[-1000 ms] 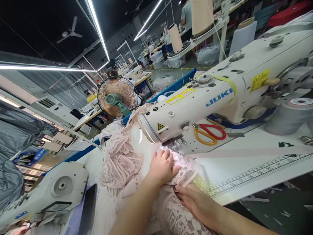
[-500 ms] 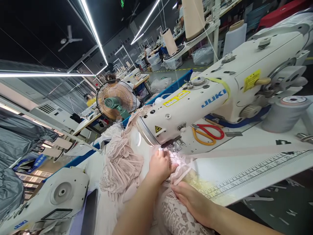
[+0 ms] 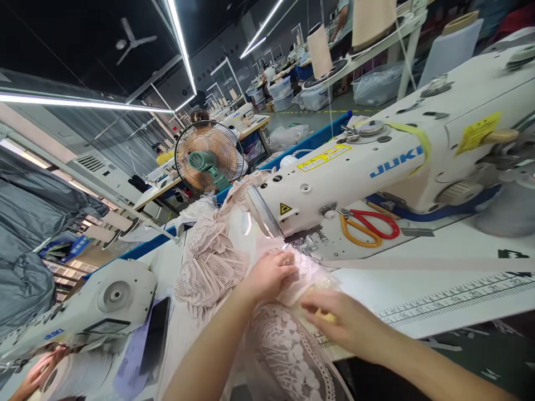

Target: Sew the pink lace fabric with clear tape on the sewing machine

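Observation:
My left hand (image 3: 273, 274) presses on pale pink lace fabric (image 3: 309, 268) just in front of the sewing machine's presser foot (image 3: 305, 245), its fingers bent onto the cloth. To its right is my right hand (image 3: 336, 320), fingers curled together over the fabric's near edge; a small yellowish patch shows at the fingers, and I cannot make out what they hold. A wide scalloped lace part (image 3: 284, 351) of the work hangs toward me below both hands. The white sewing machine (image 3: 346, 172) reaches in from the right, its needle area partly hidden.
Gathered lace pieces (image 3: 211, 262) are heaped left of my hands. Scissors (image 3: 368, 227) with red and orange handles lie by the machine bed. A printed ruler (image 3: 451, 301) runs along the table. Further left are a dark phone (image 3: 155, 337), a second machine (image 3: 112, 301) and another person's hand (image 3: 44, 367).
My right hand has let go of the lace's lower part and moved right and slightly up. My left hand's fingers have flattened more onto the cloth. The view has shifted left.

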`<state>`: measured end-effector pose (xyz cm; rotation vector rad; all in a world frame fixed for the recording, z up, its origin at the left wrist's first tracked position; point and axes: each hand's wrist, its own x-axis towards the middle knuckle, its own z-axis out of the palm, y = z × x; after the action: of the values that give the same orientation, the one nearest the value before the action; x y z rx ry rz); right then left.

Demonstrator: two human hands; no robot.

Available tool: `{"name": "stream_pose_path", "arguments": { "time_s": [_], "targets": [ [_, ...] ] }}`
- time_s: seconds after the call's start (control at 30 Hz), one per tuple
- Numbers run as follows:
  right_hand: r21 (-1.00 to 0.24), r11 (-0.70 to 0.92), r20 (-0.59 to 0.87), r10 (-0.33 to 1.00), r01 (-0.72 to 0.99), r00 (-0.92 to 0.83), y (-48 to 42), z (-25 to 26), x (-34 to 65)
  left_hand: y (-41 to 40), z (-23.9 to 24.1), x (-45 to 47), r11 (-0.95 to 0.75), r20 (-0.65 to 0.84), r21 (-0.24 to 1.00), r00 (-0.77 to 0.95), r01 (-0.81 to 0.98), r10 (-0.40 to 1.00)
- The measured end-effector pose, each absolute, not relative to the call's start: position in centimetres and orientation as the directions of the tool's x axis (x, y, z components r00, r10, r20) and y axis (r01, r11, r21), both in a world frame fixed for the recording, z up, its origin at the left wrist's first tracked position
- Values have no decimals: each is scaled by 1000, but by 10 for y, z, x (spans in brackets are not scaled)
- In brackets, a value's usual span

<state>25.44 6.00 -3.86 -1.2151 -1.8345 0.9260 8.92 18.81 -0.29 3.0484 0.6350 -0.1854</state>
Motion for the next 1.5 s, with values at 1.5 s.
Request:
{"name": "stream_pose_path", "arguments": {
  "time_s": [1.5],
  "targets": [
    [-197, 356, 381, 886, 913, -263, 95, -62, 261, 208, -42, 84, -953, 70, -69, 954, 296, 292]
  ]
}}
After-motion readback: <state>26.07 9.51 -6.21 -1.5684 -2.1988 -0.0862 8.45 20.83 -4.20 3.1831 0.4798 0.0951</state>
